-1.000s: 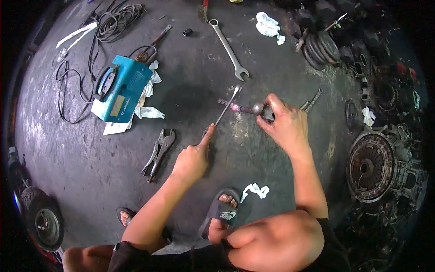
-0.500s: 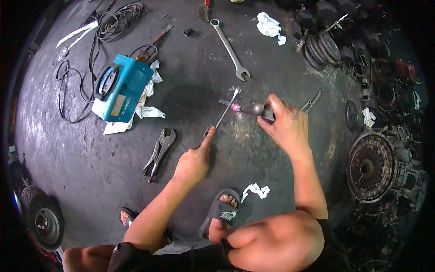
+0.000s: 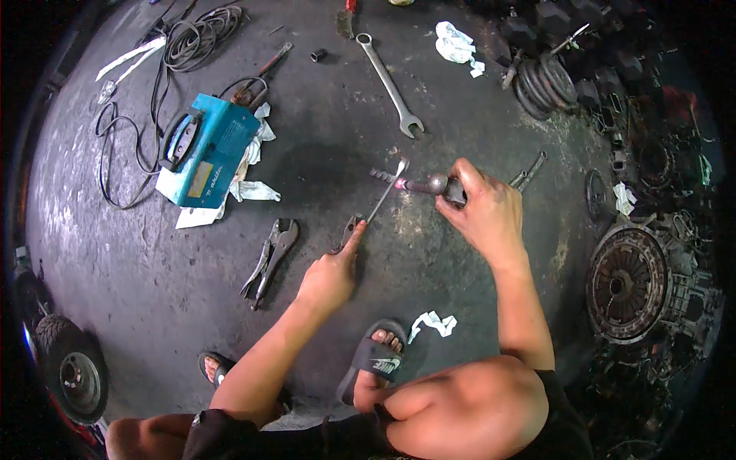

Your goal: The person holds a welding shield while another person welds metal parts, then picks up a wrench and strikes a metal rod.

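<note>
On the dark concrete floor, my left hand (image 3: 331, 272) presses its forefinger on the near end of a thin flat metal bar (image 3: 386, 192) that runs up and to the right. My right hand (image 3: 484, 207) is closed around a dark tool with a rounded metal head (image 3: 434, 184), whose pinkish tip meets the far end of the bar. A short ridged metal piece (image 3: 381, 175) lies just left of that tip.
Locking pliers (image 3: 268, 249) lie left of my left hand. A teal box-shaped machine (image 3: 207, 149) with black cables (image 3: 188, 34) sits farther left. A long wrench (image 3: 389, 84) lies beyond the bar. Clutch parts (image 3: 629, 280) and springs (image 3: 544, 80) crowd the right. My sandalled foot (image 3: 376, 360) is below.
</note>
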Demonstrator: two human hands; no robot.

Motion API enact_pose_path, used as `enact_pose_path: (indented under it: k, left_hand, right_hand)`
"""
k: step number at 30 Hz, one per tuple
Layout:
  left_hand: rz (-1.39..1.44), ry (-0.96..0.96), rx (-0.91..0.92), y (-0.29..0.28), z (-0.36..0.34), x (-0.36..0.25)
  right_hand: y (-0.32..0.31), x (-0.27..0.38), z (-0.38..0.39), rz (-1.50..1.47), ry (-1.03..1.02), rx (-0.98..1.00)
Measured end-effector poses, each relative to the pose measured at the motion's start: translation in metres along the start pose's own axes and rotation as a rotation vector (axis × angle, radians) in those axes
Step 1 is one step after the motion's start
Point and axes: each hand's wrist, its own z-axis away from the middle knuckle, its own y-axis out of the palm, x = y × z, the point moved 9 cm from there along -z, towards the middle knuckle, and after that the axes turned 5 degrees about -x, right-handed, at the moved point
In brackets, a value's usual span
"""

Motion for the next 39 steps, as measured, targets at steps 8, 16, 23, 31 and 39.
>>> enact_pose_path:
  k: [8, 16, 23, 31, 39]
  left_hand:
    - [-0.147, 0.007, 0.064, -0.002, -0.001, -0.008]
    - [-0.109, 0.002, 0.061, -0.008, 0.004, -0.004]
    - [-0.057, 0.068, -0.033, -0.005, 0.006, -0.003]
    - [-0.068, -0.009, -0.005, 0.003, 0.012, 0.005]
    - [-0.028, -0.025, -0.017, 0.006, 0.016, 0.006]
  right_hand:
    - [0.000, 0.000, 0.003, -0.008, 0.015, 0.011]
    - [0.009, 0.002, 0.028, 0.026, 0.000, 0.062]
    - [0.022, 0.036, 0.092, 0.001, -0.214, 0.034]
    - [0.045, 0.050, 0.137, 0.001, -0.226, 0.072]
    - [0.032, 0.043, 0.109, -0.017, -0.161, 0.078]
